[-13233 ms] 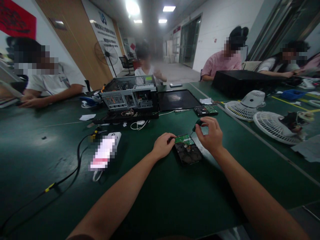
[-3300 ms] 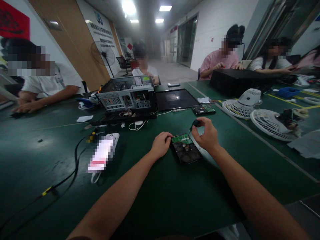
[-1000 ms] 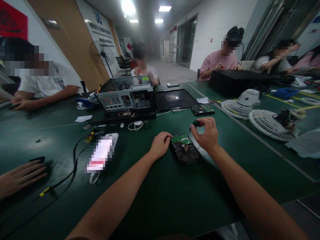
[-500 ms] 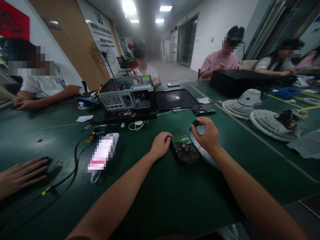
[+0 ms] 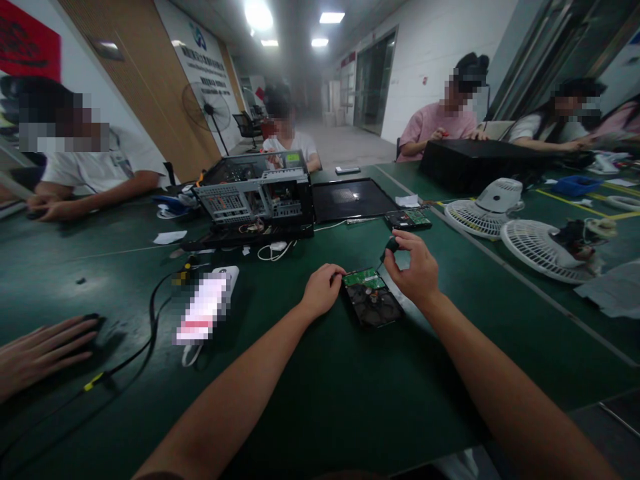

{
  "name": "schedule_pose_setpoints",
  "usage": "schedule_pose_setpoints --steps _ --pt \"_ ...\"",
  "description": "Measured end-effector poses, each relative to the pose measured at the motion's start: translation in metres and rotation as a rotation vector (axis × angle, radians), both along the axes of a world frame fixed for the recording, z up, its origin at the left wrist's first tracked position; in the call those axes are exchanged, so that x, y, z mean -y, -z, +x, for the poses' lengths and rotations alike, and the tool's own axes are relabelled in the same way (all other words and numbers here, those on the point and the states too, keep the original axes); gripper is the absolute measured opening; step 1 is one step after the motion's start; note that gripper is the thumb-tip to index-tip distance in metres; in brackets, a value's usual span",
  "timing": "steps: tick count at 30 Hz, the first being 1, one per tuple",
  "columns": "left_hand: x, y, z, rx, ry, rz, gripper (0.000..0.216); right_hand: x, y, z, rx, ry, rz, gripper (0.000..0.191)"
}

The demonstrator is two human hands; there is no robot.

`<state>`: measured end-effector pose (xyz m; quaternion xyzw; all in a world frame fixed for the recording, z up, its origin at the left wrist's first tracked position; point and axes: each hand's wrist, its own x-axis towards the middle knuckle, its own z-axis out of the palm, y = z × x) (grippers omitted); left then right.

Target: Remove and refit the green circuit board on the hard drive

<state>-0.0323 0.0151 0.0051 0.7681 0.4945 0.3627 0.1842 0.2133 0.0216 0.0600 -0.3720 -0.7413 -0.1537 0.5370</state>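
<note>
A hard drive [image 5: 374,308] lies on the green table with its green circuit board [image 5: 363,279] facing up. Pinching its far left corner are the fingers of my left hand [image 5: 323,292], closed on the edge. My right hand [image 5: 416,267] is closed around the dark handle of a small screwdriver [image 5: 390,249]. The thin shaft slants down to the far right corner of the board; whether the tip sits in a screw is too small to tell. A second hard drive [image 5: 409,219] rests farther back.
An opened computer case [image 5: 255,197] stands at the back, beside a black panel [image 5: 353,199]. A phone [image 5: 207,307] and black cable [image 5: 151,313] lie left, near another person's hand [image 5: 47,353]. White fan parts [image 5: 540,247] are on the right. Co-workers sit around the table.
Almost nothing differs. My right hand and the screwdriver have shifted very slightly, and the left hand stays on the hard drive.
</note>
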Motion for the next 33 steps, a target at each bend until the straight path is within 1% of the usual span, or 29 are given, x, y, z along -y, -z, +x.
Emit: schedule_pose_setpoints --steps 4,9,15,21,29,33 --pt "-0.0004 0.0018 -0.0003 0.006 -0.001 0.011 0.022 -0.0006 0.0009 0.0022 0.005 0.027 -0.006 0.034" --pt "-0.0016 0.0034 -0.0001 0.008 0.000 0.005 0.021 -0.0004 0.0008 0.0041 0.035 0.041 0.002 0.039" --pt "-0.0030 0.0042 0.0006 0.004 0.008 0.033 0.021 -0.0004 0.0004 0.0024 0.044 -0.038 -0.003 0.043" --pt "-0.0023 0.0035 0.0003 0.004 -0.004 0.020 0.021 -0.0005 0.0006 0.0017 0.024 0.036 0.008 0.040" --pt "-0.0026 0.0040 0.0001 0.004 -0.008 0.007 0.020 0.0028 -0.0015 0.0026 0.042 0.027 -0.033 0.039" --pt "-0.0027 0.0040 0.0000 0.000 -0.009 0.007 0.021 0.0027 -0.0020 0.0012 0.027 0.040 -0.029 0.038"
